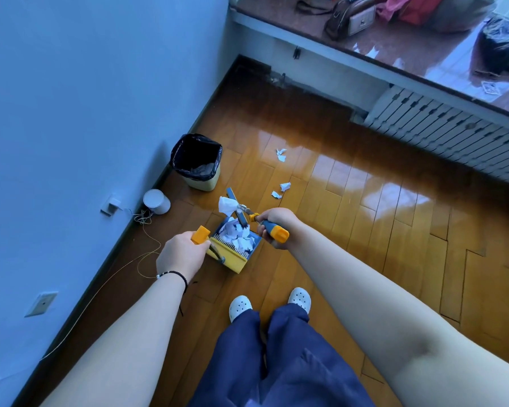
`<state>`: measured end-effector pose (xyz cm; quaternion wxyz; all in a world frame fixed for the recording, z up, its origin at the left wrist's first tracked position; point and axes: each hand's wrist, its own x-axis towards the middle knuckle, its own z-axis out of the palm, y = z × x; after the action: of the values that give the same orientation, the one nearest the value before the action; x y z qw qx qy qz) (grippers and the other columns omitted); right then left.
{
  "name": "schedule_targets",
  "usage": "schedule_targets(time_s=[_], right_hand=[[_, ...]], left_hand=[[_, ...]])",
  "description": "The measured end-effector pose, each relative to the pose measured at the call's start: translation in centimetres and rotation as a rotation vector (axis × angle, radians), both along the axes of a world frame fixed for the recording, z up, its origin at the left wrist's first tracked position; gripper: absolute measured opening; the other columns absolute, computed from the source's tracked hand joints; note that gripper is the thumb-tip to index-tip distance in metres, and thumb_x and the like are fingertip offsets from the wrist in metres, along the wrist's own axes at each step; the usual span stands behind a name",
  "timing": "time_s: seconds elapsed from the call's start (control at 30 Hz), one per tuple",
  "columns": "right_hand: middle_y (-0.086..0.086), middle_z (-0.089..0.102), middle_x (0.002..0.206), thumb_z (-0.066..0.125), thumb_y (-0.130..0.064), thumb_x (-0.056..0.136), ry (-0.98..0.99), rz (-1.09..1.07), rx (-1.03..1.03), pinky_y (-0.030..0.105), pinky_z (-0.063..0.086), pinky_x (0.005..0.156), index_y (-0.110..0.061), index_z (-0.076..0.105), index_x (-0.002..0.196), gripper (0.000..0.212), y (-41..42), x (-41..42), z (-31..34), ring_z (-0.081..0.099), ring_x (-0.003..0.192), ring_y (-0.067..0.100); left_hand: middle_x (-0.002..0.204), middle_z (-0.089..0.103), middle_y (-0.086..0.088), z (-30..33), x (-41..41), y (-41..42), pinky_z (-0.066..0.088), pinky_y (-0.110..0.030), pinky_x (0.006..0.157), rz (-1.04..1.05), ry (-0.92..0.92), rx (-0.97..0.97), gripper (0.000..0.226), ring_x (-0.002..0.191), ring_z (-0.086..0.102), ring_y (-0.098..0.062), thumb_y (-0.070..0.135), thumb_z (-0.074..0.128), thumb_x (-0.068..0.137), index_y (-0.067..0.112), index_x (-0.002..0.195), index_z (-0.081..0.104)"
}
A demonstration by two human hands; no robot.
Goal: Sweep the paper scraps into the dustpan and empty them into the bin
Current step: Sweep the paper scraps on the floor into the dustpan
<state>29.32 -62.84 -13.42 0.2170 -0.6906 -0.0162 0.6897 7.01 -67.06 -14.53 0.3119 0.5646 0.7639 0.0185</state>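
Head view shows the sweeping step: left hand (180,254) grips the dustpan (232,248) handle, right hand (274,226) grips the broom (238,211), paper scraps (281,155) remain farther right, bin (197,161) waits far left.

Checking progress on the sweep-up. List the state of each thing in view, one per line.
dustpan: holding scraps, handle gripped by left hand
broom: gripped by right hand, a scrap at its head
bin: upright, open, black liner, some paper inside
floor scraps: unswept, two small clusters
white can: upright by the wall
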Motion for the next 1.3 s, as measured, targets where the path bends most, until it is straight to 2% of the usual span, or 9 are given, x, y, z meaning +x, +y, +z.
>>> schedule_targets(time_s=[0.2, 0.33, 0.47, 0.67, 0.83, 0.97, 1.1, 1.3], right_hand=[[0.01, 0.05, 0.067, 0.048, -0.004, 0.096, 0.012, 0.107, -0.024, 0.015, 0.042, 0.032, 0.001, 0.052, 0.101, 0.008, 3.6, -0.3, -1.5, 0.048, 0.043, 0.011], [0.008, 0.049, 0.062, 0.05, -0.007, 0.097, 0.042, 0.124, -0.084, 0.016, 0.042, 0.031, 0.001, 0.053, 0.098, 0.009, 5.3, 0.2, -2.8, 0.046, 0.046, 0.01], [0.008, 0.05, 0.06, 0.05, -0.008, 0.097, 0.032, 0.069, -0.106, 0.015, 0.042, 0.031, 0.001, 0.054, 0.091, 0.011, 5.9, 1.4, -3.8, 0.047, 0.043, 0.01], [0.01, 0.051, 0.066, 0.048, -0.007, 0.098, -0.032, -0.029, -0.059, 0.015, 0.042, 0.031, 0.0, 0.052, 0.101, 0.009, 5.3, 3.6, -4.8, 0.048, 0.039, 0.01], [0.009, 0.052, 0.068, 0.05, -0.008, 0.097, -0.049, -0.108, -0.049, 0.016, 0.043, 0.031, 0.0, 0.051, 0.119, 0.023, 4.6, 7.0, -4.8, 0.05, 0.035, 0.009], [0.007, 0.051, 0.065, 0.05, -0.01, 0.098, -0.034, -0.148, -0.036, 0.015, 0.042, 0.03, -0.003, 0.051, 0.116, 0.019, 4.2, 8.9, -4.2, 0.05, 0.033, 0.009], [0.007, 0.05, 0.065, 0.049, -0.01, 0.098, -0.04, -0.182, -0.015, 0.015, 0.039, 0.029, -0.004, 0.051, 0.113, 0.016, 4.3, 10.4, -3.8, 0.048, 0.032, 0.009], [0.01, 0.051, 0.072, 0.047, -0.009, 0.098, -0.082, -0.173, 0.006, 0.015, 0.04, 0.031, -0.005, 0.053, 0.098, 0.007, 5.7, 12.6, -3.2, 0.048, 0.034, 0.01]], left_hand=[[0.073, 0.061, 0.007, 0.1, -0.7, 0.1, 0.046, -0.029, 0.059, 0.029, -0.001, 0.008, 0.026, 0.074, 0.061, -0.021, 0.049, 0.058, 0.095, 0.025, 0.098, 0.068], [0.072, 0.061, 0.007, 0.2, -1.2, 0.4, 0.046, -0.029, 0.059, 0.025, 0.027, 0.005, 0.026, 0.073, 0.06, -0.021, 0.049, 0.058, 0.094, 0.025, 0.095, 0.067], [0.075, 0.062, 0.007, 0.1, -1.2, 0.9, 0.042, -0.027, 0.056, 0.004, 0.058, 0.001, 0.029, 0.074, 0.061, -0.02, 0.051, 0.057, 0.094, 0.025, 0.102, 0.068], [0.075, 0.061, 0.01, -0.1, -0.3, 2.2, 0.048, -0.028, 0.061, -0.004, 0.033, 0.006, 0.028, 0.076, 0.061, -0.019, 0.05, 0.057, 0.094, 0.027, 0.104, 0.07], [0.078, 0.06, 0.009, -0.4, 1.7, 4.2, 0.045, -0.026, 0.06, -0.054, 0.0, 0.037, 0.032, 0.078, 0.059, -0.019, 0.05, 0.055, 0.096, 0.025, 0.112, 0.069], [0.077, 0.061, 0.009, -0.7, 3.6, 6.2, 0.042, -0.026, 0.058, -0.09, -0.001, 0.055, 0.033, 0.076, 0.058, -0.02, 0.05, 0.054, 0.096, 0.026, 0.112, 0.07], [0.083, 0.06, 0.007, -0.6, 6.5, 8.3, 0.043, -0.029, 0.063, -0.13, -0.009, 0.057, 0.032, 0.078, 0.055, -0.021, 0.048, 0.056, 0.095, 0.029, 0.118, 0.068], [0.082, 0.061, 0.005, -0.5, 11.1, 11.1, 0.039, -0.027, 0.058, -0.17, 0.003, 0.061, 0.03, 0.077, 0.056, -0.023, 0.047, 0.054, 0.097, 0.028, 0.113, 0.069]])
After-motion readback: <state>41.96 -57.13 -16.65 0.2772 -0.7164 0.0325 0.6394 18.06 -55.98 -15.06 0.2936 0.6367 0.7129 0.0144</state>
